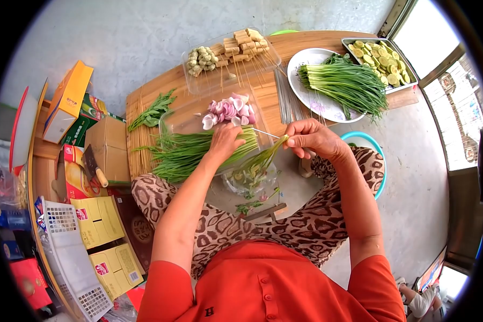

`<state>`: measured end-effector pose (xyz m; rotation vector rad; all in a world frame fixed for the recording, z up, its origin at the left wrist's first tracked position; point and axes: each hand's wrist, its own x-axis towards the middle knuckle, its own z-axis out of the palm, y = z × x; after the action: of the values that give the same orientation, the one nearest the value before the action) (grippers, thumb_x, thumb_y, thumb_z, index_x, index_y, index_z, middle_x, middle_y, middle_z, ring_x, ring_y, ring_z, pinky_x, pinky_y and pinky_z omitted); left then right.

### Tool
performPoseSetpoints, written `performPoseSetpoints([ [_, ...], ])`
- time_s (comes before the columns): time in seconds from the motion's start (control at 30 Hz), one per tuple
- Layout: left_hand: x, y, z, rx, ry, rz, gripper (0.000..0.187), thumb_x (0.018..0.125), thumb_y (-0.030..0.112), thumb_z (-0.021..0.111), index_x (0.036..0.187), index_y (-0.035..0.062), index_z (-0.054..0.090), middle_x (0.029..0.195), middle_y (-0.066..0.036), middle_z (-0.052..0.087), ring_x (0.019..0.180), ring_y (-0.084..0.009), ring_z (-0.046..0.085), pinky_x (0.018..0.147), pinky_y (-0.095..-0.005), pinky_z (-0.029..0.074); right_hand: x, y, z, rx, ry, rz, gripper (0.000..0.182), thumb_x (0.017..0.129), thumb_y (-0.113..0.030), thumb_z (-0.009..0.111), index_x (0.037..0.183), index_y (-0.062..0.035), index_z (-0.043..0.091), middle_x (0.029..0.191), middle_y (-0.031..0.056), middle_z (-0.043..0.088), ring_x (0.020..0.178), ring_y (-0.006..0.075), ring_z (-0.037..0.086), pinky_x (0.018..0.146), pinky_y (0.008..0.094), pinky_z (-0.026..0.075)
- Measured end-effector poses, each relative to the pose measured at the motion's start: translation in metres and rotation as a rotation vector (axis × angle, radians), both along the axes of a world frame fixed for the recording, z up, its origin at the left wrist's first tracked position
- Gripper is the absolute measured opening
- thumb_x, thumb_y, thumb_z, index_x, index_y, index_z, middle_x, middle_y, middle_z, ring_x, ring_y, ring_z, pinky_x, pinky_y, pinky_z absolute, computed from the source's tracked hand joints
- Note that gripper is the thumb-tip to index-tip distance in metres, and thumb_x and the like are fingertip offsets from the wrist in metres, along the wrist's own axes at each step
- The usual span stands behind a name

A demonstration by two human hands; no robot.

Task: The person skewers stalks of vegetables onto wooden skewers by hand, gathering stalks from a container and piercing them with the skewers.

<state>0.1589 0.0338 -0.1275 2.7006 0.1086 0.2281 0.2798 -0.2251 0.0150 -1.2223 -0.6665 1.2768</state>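
Observation:
My right hand [315, 140] is closed in a pinch at the top of a limp bunch of long greens [257, 166]. A thin skewer [264, 132] runs left from those fingertips. Over the cut ends of a pile of chives [185, 155], my left hand [226, 141] has its fingers curled down onto the stalks; its fingertips are partly hidden. Pink onion pieces [231, 111] lie just beyond it in a clear plastic tray [185, 119]. Under the hanging bunch, a clear plastic bag or bowl [236, 185] is partly covered.
A wooden table [273, 107] holds a tray of skewered food [236, 48], a leafy bunch [153, 110], a white plate [300, 59] of chives and a metal tray [408, 83] of green slices. A knife [94, 165] leans by boxes at left. A blue-rimmed basin [378, 145] stands right.

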Motion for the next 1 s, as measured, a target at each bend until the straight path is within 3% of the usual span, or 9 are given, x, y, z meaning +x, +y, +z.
performPoseSetpoints([
  [0.23, -0.001, 0.000, 0.002, -0.050, -0.018, -0.001, 0.025, 0.069, 0.012, 0.074, 0.090, 0.0049, 0.062, 0.090, -0.012, 0.058, 0.094, -0.0309, 0.055, 0.081, -0.0424, 0.043, 0.001, -0.001, 0.002, -0.018, -0.022, 0.016, 0.016, 0.089, -0.018, 0.062, 0.081, -0.0042, 0.062, 0.057, -0.0028, 0.053, 0.049, 0.0047, 0.044, 0.046, 0.0194, 0.033],
  [0.4, -0.002, 0.008, 0.012, -0.322, -0.036, 0.102, 0.021, 0.071, 0.007, 0.070, 0.085, 0.0019, 0.056, 0.082, -0.015, 0.060, 0.079, -0.0332, 0.059, 0.069, -0.0386, 0.046, 0.000, -0.001, 0.001, -0.012, -0.030, 0.019, 0.016, 0.090, -0.018, 0.061, 0.081, -0.0045, 0.062, 0.057, -0.0031, 0.053, 0.049, 0.0047, 0.043, 0.046, 0.0192, 0.033],
  [0.43, -0.003, 0.010, 0.016, -0.395, -0.053, 0.109, 0.018, 0.075, 0.008, 0.068, 0.088, 0.0013, 0.056, 0.076, -0.012, 0.059, 0.071, -0.0253, 0.059, 0.066, -0.0344, 0.045, 0.000, 0.000, 0.002, -0.012, -0.031, 0.022, 0.016, 0.090, -0.018, 0.061, 0.081, -0.0046, 0.062, 0.057, -0.0032, 0.053, 0.049, 0.0047, 0.043, 0.046, 0.0192, 0.033],
  [0.47, -0.003, 0.013, 0.020, -0.395, -0.053, 0.111, 0.018, 0.075, 0.008, 0.068, 0.088, 0.0013, 0.056, 0.076, -0.012, 0.059, 0.071, -0.0253, 0.059, 0.066, -0.0344, 0.045, 0.000, 0.000, 0.002, -0.012, -0.032, 0.024, 0.016, 0.090, -0.018, 0.061, 0.081, -0.0048, 0.062, 0.057, -0.0033, 0.053, 0.049, 0.0048, 0.043, 0.046, 0.0191, 0.033],
  [0.6, -0.006, 0.043, 0.043, -0.834, -0.138, 0.252, 0.013, 0.087, 0.018, 0.063, 0.095, 0.0071, 0.060, 0.072, 0.005, 0.053, 0.062, -0.0049, 0.046, 0.056, -0.0214, 0.039, -0.001, 0.002, 0.001, -0.023, -0.039, 0.015, 0.016, 0.090, -0.019, 0.062, 0.081, -0.0049, 0.062, 0.058, -0.0032, 0.053, 0.049, 0.0049, 0.043, 0.047, 0.0191, 0.034],
  [0.67, -0.012, 0.058, 0.074, -0.929, -0.267, 0.362, 0.014, 0.090, 0.019, 0.062, 0.098, 0.0076, 0.060, 0.070, 0.005, 0.053, 0.057, -0.0029, 0.042, 0.049, -0.0197, 0.035, 0.000, 0.004, -0.004, -0.021, -0.043, 0.004, 0.016, 0.089, -0.019, 0.062, 0.081, -0.0051, 0.062, 0.057, -0.0032, 0.052, 0.049, 0.0050, 0.043, 0.047, 0.0191, 0.034],
  [0.73, -0.022, 0.075, 0.115, -0.989, -0.381, 0.429, 0.014, 0.091, 0.021, 0.061, 0.085, 0.0089, 0.057, 0.067, 0.003, 0.052, 0.053, -0.0034, 0.043, 0.048, -0.0188, 0.035, -0.003, 0.006, 0.002, -0.024, -0.041, 0.015, 0.016, 0.089, -0.019, 0.062, 0.081, -0.0050, 0.061, 0.057, -0.0030, 0.052, 0.049, 0.0049, 0.043, 0.047, 0.0191, 0.034],
  [0.8, -0.033, 0.082, 0.166, -1.039, -0.578, 0.341, 0.016, 0.091, 0.022, 0.061, 0.084, 0.0089, 0.056, 0.067, 0.002, 0.052, 0.052, -0.0055, 0.043, 0.047, -0.0205, 0.035, -0.004, 0.009, 0.003, -0.034, -0.019, 0.007, 0.016, 0.089, -0.019, 0.062, 0.082, -0.0046, 0.062, 0.057, -0.0029, 0.052, 0.049, 0.0047, 0.043, 0.046, 0.0191, 0.034],
  [1.0, -0.094, 0.049, 0.317, -1.094, -0.786, 0.152, 0.010, 0.092, 0.014, 0.057, 0.091, 0.0043, 0.056, 0.078, -0.002, 0.054, 0.059, -0.0080, 0.048, 0.045, -0.0192, 0.036, -0.007, 0.022, -0.010, -0.009, -0.003, -0.054, 0.016, 0.090, -0.017, 0.061, 0.084, -0.0029, 0.062, 0.058, -0.0013, 0.053, 0.047, 0.0047, 0.045, 0.042, 0.0185, 0.033],
])
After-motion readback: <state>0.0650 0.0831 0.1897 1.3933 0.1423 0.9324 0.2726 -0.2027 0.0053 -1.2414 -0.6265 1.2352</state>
